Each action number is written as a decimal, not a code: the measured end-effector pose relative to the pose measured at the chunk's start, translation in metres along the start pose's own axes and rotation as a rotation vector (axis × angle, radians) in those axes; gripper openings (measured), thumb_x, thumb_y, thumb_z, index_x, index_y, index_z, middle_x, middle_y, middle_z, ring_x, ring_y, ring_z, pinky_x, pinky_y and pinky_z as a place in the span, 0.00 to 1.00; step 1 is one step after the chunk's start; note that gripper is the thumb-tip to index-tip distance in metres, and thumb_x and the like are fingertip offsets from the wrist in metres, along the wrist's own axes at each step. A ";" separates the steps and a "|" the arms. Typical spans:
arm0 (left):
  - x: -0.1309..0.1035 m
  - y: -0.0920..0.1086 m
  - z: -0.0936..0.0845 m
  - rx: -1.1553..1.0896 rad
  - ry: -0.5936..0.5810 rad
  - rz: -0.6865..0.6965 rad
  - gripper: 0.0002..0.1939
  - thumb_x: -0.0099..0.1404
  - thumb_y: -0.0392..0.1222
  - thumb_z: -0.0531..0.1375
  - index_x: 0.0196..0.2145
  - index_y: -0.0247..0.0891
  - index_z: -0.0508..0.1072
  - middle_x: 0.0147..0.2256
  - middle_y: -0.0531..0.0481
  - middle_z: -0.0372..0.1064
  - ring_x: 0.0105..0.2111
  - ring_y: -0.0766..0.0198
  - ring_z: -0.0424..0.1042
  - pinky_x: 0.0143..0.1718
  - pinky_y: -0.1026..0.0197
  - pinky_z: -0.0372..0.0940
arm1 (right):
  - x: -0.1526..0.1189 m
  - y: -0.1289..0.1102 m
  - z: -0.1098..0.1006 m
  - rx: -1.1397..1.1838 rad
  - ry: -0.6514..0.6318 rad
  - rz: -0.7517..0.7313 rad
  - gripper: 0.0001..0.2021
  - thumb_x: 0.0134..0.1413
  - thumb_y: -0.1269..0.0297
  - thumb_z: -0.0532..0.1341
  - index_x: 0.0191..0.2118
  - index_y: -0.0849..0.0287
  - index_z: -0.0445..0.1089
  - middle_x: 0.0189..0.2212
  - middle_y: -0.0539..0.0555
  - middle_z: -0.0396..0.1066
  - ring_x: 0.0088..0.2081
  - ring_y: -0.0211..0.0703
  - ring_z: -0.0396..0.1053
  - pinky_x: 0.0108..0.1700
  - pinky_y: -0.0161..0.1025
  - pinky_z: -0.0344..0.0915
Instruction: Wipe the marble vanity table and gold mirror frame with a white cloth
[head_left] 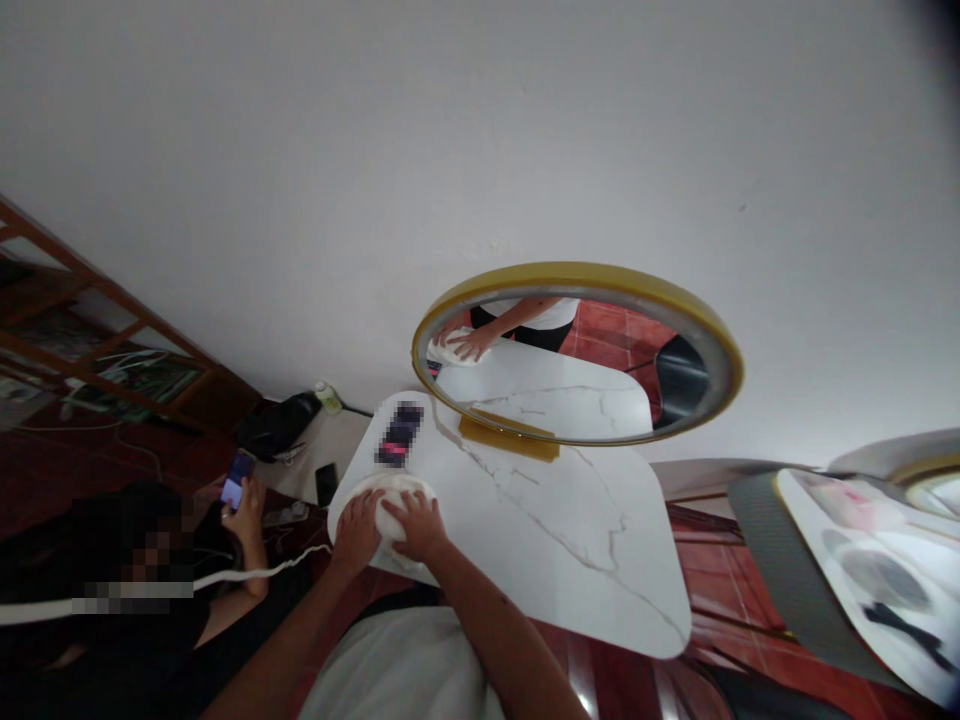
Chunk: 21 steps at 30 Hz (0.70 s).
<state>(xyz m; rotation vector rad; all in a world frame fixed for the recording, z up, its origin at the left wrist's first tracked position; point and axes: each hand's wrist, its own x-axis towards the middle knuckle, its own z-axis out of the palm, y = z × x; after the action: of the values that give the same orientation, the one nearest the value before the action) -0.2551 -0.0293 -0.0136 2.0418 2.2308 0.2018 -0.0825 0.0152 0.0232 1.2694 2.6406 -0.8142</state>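
Note:
A bunched white cloth [385, 524] lies at the left end of the white marble-patterned table [510, 540]. My left hand [358, 528] rests on the cloth's left side with its fingers stretched forward. On the right side, my right hand [418, 524] presses down with its fingers spread apart. Neither palm's underside shows. Just beyond the cloth is a dark, blurred-out item [400, 434] with a pink patch. An oval gold-rimmed mirror [562, 385] stands at the table's back and reflects both hands on the cloth.
At left, a seated person holds a phone [236, 480] close to the table. A low surface [307, 465] bears a black bag [279, 425], a bottle [328, 397] and a dark phone [326, 485]. Another table [817, 560] stands at right. A wall [480, 130] rises behind.

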 end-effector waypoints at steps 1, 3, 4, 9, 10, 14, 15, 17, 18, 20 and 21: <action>-0.001 0.004 0.001 0.011 -0.014 -0.005 0.29 0.56 0.30 0.50 0.56 0.42 0.61 0.54 0.45 0.59 0.54 0.52 0.58 0.52 0.50 0.57 | -0.005 0.003 -0.001 0.005 0.004 0.001 0.43 0.45 0.47 0.62 0.63 0.34 0.36 0.64 0.50 0.42 0.61 0.59 0.43 0.55 0.60 0.47; -0.003 0.014 0.002 0.023 -0.044 0.004 0.30 0.56 0.31 0.50 0.57 0.43 0.60 0.55 0.45 0.59 0.55 0.52 0.57 0.52 0.51 0.57 | -0.016 0.011 -0.003 0.013 0.009 0.003 0.43 0.46 0.47 0.62 0.63 0.34 0.36 0.64 0.50 0.42 0.61 0.58 0.42 0.56 0.60 0.47; -0.004 0.019 0.003 0.027 -0.059 0.010 0.30 0.56 0.31 0.50 0.57 0.43 0.60 0.55 0.45 0.58 0.55 0.52 0.57 0.52 0.51 0.56 | -0.022 0.015 -0.004 0.017 0.011 0.004 0.42 0.46 0.47 0.62 0.63 0.34 0.36 0.64 0.49 0.42 0.61 0.58 0.42 0.56 0.59 0.46; -0.016 0.059 0.009 0.051 -0.120 -0.022 0.30 0.57 0.33 0.51 0.58 0.44 0.59 0.57 0.47 0.57 0.56 0.52 0.55 0.52 0.53 0.55 | -0.056 0.044 -0.011 0.037 0.019 -0.007 0.41 0.45 0.47 0.62 0.62 0.33 0.39 0.63 0.48 0.44 0.61 0.57 0.43 0.56 0.58 0.46; -0.019 0.069 0.011 0.055 -0.126 -0.028 0.30 0.57 0.33 0.51 0.58 0.44 0.59 0.57 0.47 0.56 0.56 0.52 0.54 0.52 0.53 0.55 | -0.063 0.051 -0.013 0.040 0.021 -0.010 0.41 0.45 0.47 0.62 0.62 0.33 0.39 0.63 0.48 0.44 0.61 0.57 0.43 0.56 0.58 0.46; -0.026 0.113 0.017 0.050 -0.164 0.013 0.30 0.58 0.33 0.50 0.59 0.44 0.57 0.58 0.47 0.55 0.57 0.53 0.51 0.53 0.54 0.52 | -0.100 0.085 -0.021 0.048 0.024 -0.018 0.40 0.45 0.47 0.61 0.62 0.34 0.41 0.63 0.48 0.45 0.61 0.55 0.43 0.57 0.55 0.44; -0.026 0.124 0.017 0.041 -0.188 0.035 0.31 0.58 0.33 0.50 0.59 0.44 0.57 0.58 0.47 0.54 0.57 0.54 0.51 0.53 0.54 0.52 | -0.111 0.095 -0.023 0.050 0.023 -0.021 0.40 0.45 0.47 0.61 0.62 0.35 0.40 0.63 0.48 0.44 0.61 0.55 0.43 0.57 0.54 0.43; -0.025 0.146 0.017 0.019 -0.259 0.076 0.32 0.57 0.32 0.51 0.60 0.44 0.55 0.57 0.46 0.53 0.56 0.54 0.52 0.53 0.54 0.52 | -0.137 0.116 -0.028 0.055 0.021 -0.031 0.40 0.47 0.46 0.60 0.63 0.36 0.40 0.64 0.48 0.43 0.62 0.55 0.42 0.58 0.53 0.40; -0.024 0.156 0.017 0.003 -0.305 0.104 0.33 0.56 0.32 0.51 0.60 0.45 0.55 0.57 0.46 0.53 0.56 0.54 0.53 0.52 0.54 0.52 | -0.151 0.128 -0.029 0.058 0.021 -0.037 0.40 0.47 0.45 0.59 0.63 0.37 0.39 0.64 0.48 0.43 0.62 0.54 0.42 0.59 0.52 0.39; -0.020 0.179 0.016 -0.044 -0.401 0.182 0.35 0.54 0.33 0.52 0.60 0.47 0.54 0.57 0.47 0.52 0.55 0.55 0.53 0.52 0.55 0.53 | -0.180 0.150 -0.031 0.064 0.024 -0.034 0.40 0.48 0.45 0.58 0.64 0.38 0.37 0.64 0.48 0.42 0.62 0.52 0.41 0.60 0.51 0.37; -0.019 0.191 0.017 -0.073 -0.442 0.232 0.35 0.54 0.34 0.53 0.60 0.47 0.54 0.58 0.47 0.52 0.55 0.54 0.53 0.53 0.55 0.53 | -0.194 0.161 -0.031 0.065 0.030 -0.024 0.40 0.49 0.45 0.58 0.64 0.38 0.37 0.65 0.48 0.42 0.63 0.51 0.41 0.60 0.50 0.37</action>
<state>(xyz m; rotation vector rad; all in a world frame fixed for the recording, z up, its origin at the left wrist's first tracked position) -0.0631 -0.0311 0.0027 2.0572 1.7051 -0.1376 0.1682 -0.0219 0.0419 1.2774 2.6785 -0.8988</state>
